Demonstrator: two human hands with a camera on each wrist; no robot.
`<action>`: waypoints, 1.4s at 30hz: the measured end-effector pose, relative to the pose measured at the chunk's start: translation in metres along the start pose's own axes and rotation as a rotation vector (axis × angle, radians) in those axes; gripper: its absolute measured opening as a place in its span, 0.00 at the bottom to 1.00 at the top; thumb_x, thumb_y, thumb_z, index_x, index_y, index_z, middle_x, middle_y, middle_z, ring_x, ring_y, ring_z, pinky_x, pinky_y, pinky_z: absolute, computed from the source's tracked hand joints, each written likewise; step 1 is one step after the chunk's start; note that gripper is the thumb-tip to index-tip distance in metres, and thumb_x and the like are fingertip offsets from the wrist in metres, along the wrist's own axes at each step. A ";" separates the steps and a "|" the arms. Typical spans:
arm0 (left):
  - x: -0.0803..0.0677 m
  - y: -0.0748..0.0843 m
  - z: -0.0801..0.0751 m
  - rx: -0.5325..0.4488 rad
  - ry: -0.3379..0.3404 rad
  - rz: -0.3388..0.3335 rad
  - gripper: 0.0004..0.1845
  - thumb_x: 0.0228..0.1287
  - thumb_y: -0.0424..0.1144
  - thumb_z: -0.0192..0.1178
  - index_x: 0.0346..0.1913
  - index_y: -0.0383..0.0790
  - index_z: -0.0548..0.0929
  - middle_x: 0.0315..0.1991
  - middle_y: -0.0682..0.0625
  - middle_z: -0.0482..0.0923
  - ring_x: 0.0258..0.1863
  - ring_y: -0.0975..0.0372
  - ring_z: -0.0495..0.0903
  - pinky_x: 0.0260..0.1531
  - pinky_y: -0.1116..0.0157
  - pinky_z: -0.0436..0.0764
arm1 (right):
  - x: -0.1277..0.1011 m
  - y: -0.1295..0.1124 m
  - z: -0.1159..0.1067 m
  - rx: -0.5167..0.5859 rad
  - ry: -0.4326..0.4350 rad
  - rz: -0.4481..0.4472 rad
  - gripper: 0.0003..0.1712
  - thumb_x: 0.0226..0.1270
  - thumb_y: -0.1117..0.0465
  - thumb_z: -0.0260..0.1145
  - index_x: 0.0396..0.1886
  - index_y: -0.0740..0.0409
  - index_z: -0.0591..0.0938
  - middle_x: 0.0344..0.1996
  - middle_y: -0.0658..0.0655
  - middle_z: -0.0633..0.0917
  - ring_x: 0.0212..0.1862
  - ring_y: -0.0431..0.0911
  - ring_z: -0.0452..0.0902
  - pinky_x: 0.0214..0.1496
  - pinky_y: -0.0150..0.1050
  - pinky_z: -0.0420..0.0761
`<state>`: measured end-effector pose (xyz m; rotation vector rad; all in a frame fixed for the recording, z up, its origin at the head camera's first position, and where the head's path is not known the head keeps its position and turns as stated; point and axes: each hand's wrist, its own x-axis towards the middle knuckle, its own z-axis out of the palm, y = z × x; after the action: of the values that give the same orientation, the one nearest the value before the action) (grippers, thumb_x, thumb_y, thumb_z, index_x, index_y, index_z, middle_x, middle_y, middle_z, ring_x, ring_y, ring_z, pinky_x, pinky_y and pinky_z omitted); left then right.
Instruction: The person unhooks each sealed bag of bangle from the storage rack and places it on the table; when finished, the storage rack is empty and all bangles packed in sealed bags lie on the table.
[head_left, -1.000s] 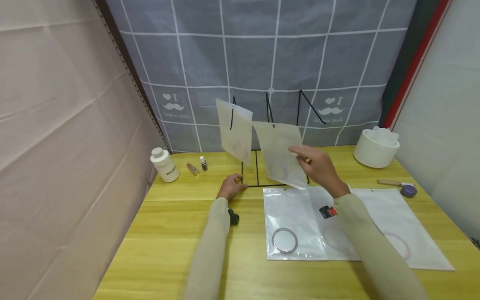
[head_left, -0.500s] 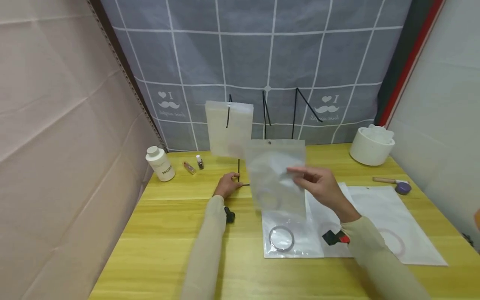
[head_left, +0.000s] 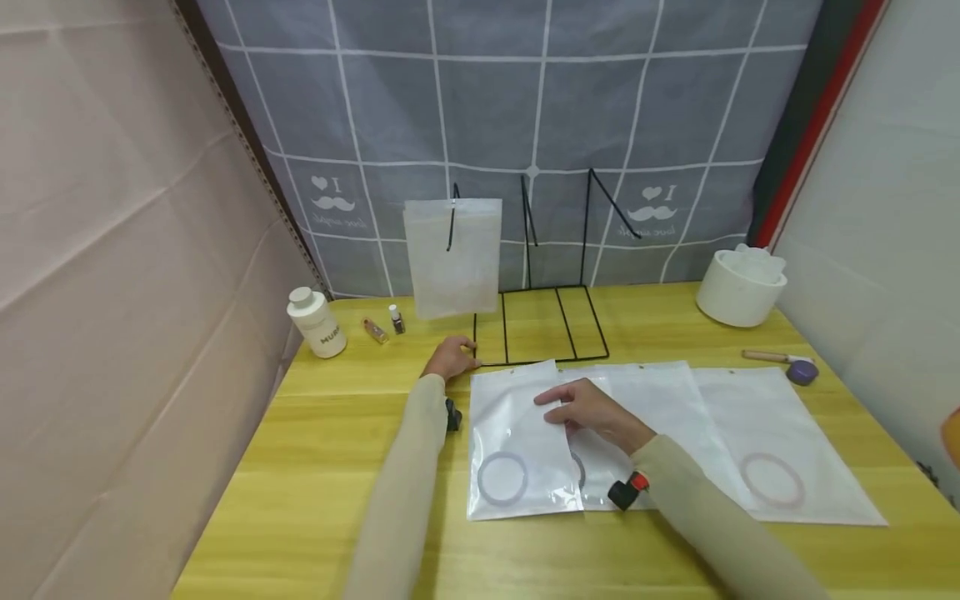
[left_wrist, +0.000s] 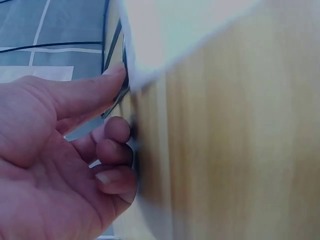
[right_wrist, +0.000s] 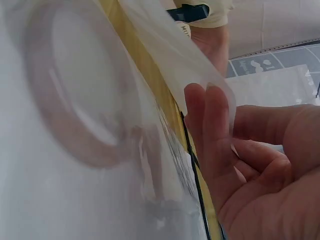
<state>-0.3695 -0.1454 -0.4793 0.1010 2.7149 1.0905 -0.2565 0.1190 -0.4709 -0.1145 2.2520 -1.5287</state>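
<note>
My left hand (head_left: 450, 360) pinches the front left corner of a black wire rack (head_left: 528, 242) on the yellow table (head_left: 337, 450). In the left wrist view the hand (left_wrist: 117, 105) has one digit pressed on the wire (left_wrist: 106, 30) and the others curled beside it. One frosted bag (head_left: 452, 258) hangs from the rack's left hook. My right hand (head_left: 581, 408) lies low over a clear bag (head_left: 517, 425) holding a pale ring (head_left: 502, 477). It holds that bag's edge between fingers (right_wrist: 207, 115) and thumb, with the film (right_wrist: 150, 45) draped over the fingertips.
Two more ring bags (head_left: 663, 400) (head_left: 765, 442) lie flat to the right, partly overlapped. A white bottle (head_left: 315, 323) and two small vials (head_left: 375, 331) stand at the back left. A white pot (head_left: 741, 287) and a purple-tipped tool (head_left: 798, 369) sit at the right.
My right hand has brought the second bag off the rack's middle hook and down onto the table. The left hand has stayed at the rack's corner.
</note>
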 end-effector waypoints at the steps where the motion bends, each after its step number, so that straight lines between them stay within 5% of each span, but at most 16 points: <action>1: 0.000 0.002 0.000 0.003 0.002 -0.003 0.23 0.67 0.37 0.68 0.64 0.39 0.81 0.68 0.41 0.74 0.64 0.47 0.75 0.60 0.50 0.75 | 0.004 -0.001 0.003 -0.006 -0.001 0.003 0.19 0.60 0.68 0.73 0.53 0.63 0.87 0.41 0.58 0.87 0.22 0.40 0.73 0.28 0.33 0.77; 5: 0.001 0.005 0.001 0.015 0.014 -0.027 0.23 0.64 0.36 0.70 0.62 0.39 0.83 0.67 0.43 0.76 0.64 0.48 0.75 0.58 0.52 0.78 | 0.016 0.001 0.017 -0.049 -0.029 -0.010 0.18 0.59 0.69 0.73 0.50 0.63 0.88 0.28 0.55 0.86 0.19 0.39 0.74 0.25 0.32 0.76; 11: -0.002 0.009 0.003 0.010 0.033 -0.075 0.22 0.61 0.34 0.72 0.59 0.39 0.84 0.64 0.43 0.78 0.55 0.51 0.79 0.55 0.53 0.78 | 0.026 0.000 0.038 -0.144 -0.020 -0.080 0.17 0.56 0.70 0.73 0.47 0.65 0.89 0.26 0.54 0.85 0.18 0.38 0.73 0.24 0.31 0.75; 16: -0.002 0.011 0.004 0.001 0.047 -0.109 0.21 0.62 0.35 0.71 0.59 0.41 0.85 0.64 0.42 0.78 0.56 0.51 0.79 0.58 0.53 0.77 | 0.029 -0.010 0.044 -0.331 0.037 -0.155 0.21 0.54 0.67 0.75 0.50 0.61 0.89 0.21 0.53 0.81 0.19 0.39 0.72 0.27 0.32 0.73; 21: 0.000 0.010 0.003 -0.022 0.051 -0.103 0.21 0.63 0.35 0.71 0.60 0.42 0.84 0.66 0.42 0.76 0.62 0.49 0.77 0.61 0.51 0.75 | 0.031 -0.017 0.036 -0.524 0.075 -0.155 0.24 0.55 0.59 0.77 0.54 0.51 0.88 0.35 0.56 0.88 0.36 0.44 0.77 0.40 0.39 0.76; 24: 0.000 0.007 0.002 -0.030 0.054 -0.081 0.22 0.63 0.35 0.71 0.60 0.40 0.84 0.67 0.42 0.75 0.64 0.48 0.75 0.61 0.51 0.75 | 0.030 -0.015 0.022 -0.498 0.094 -0.145 0.23 0.59 0.58 0.76 0.56 0.51 0.87 0.36 0.57 0.88 0.36 0.44 0.79 0.38 0.40 0.77; 27: 0.000 0.005 0.001 -0.038 0.057 -0.078 0.22 0.62 0.35 0.71 0.60 0.41 0.84 0.67 0.41 0.74 0.64 0.48 0.74 0.60 0.51 0.76 | 0.032 -0.012 -0.005 -0.425 0.132 -0.121 0.22 0.65 0.56 0.72 0.58 0.56 0.85 0.27 0.55 0.81 0.27 0.45 0.75 0.28 0.37 0.73; 34: 0.003 0.002 0.000 -0.033 0.071 -0.087 0.23 0.62 0.36 0.72 0.61 0.41 0.84 0.67 0.41 0.75 0.67 0.48 0.72 0.63 0.51 0.73 | 0.048 0.013 -0.091 -0.375 0.332 -0.097 0.25 0.73 0.53 0.64 0.64 0.62 0.80 0.40 0.63 0.81 0.34 0.49 0.75 0.32 0.39 0.73; 42: 0.001 0.003 0.002 -0.051 0.060 -0.074 0.23 0.62 0.35 0.71 0.61 0.40 0.84 0.67 0.41 0.75 0.67 0.47 0.72 0.61 0.51 0.75 | 0.062 0.042 -0.133 -0.425 0.262 -0.057 0.36 0.70 0.48 0.68 0.71 0.61 0.74 0.50 0.69 0.80 0.43 0.53 0.76 0.41 0.45 0.76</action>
<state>-0.3698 -0.1421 -0.4787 -0.0414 2.7173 1.1585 -0.3567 0.2326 -0.4855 -0.1051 2.7790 -1.1202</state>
